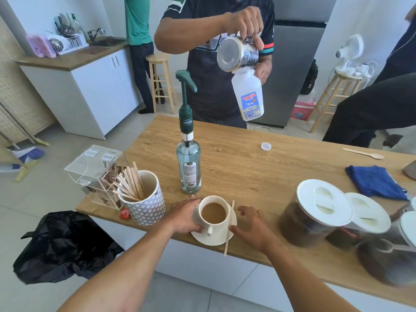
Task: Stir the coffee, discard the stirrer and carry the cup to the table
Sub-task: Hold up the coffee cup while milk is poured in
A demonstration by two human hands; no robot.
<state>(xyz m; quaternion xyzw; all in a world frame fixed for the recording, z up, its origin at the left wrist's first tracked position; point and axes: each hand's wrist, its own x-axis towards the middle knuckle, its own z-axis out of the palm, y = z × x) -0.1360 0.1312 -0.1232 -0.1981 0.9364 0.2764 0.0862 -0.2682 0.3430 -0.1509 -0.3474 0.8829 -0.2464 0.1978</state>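
A small kitchen with a pale tiled floor surrounds a long light-oak wooden table (258,158), whose near edge carries the white ceramic cup of milky coffee (213,216). The cup stands on a round white saucer (200,237) with its handle turned toward the camera. A thin wooden stirrer (229,228) lies across the saucer's right rim, just right of the cup, its near end overhanging the table edge.

The left hand (185,216) cups the cup's left side, fingers curled against the cup and the saucer's rim. The right hand (253,226) lies on the table just right of the saucer, fingers loosely spread and holding nothing, the thumb close to the stirrer; whether it touches it cannot be told.

Directly behind the cup stands a clear glass syrup bottle with a dark green pump (188,152). Left of the cup is a grey-and-white patterned mug full of wooden sticks (143,199), and beyond that a clear acrylic box (96,170). Right of the cup sit blurred glass jars with white lids (315,212); farther right lies a folded blue cloth (374,183).

Across the table from the cup, another person tips a shiny steel pitcher (237,54) over a white plastic milk bottle (247,95). On the floor left of the cup is a black plastic bag (60,244).
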